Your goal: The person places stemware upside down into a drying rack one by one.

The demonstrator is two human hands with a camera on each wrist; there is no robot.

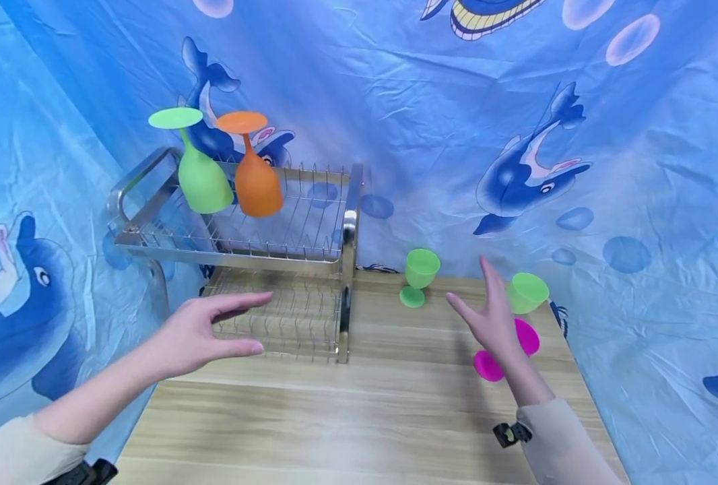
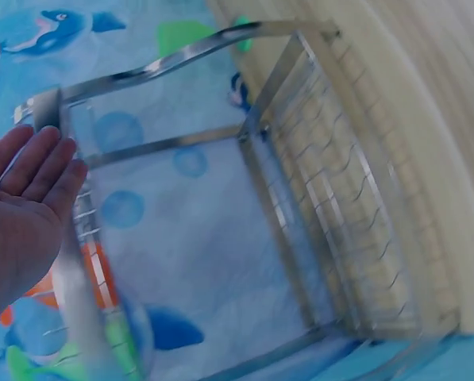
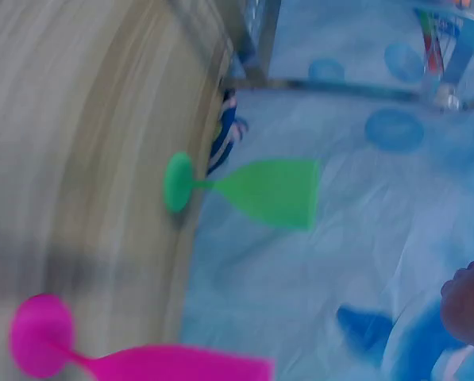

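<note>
My left hand (image 1: 198, 333) is held out in front of a two-tier metal dish rack (image 1: 232, 254), fingers and thumb spread apart with nothing between them. In the left wrist view its fingers (image 2: 42, 171) overlap the rack's upper side. An orange goblet (image 1: 257, 185) and a light green goblet (image 1: 201, 178) stand upside down on the upper tier. My right hand (image 1: 495, 323), fingers extended, hovers over the table between a green goblet (image 1: 422, 269) and a magenta goblet (image 1: 527, 337), which it partly hides. Behind the magenta one is another light green goblet (image 1: 527, 293). These three stand upright.
The wooden table (image 1: 359, 431) runs back to a blue dolphin-print curtain (image 1: 419, 121), which also hangs along both sides. The lower wire tier (image 1: 280, 310) sits low over the table at the left. A black strap device (image 1: 510, 434) is on the right wrist.
</note>
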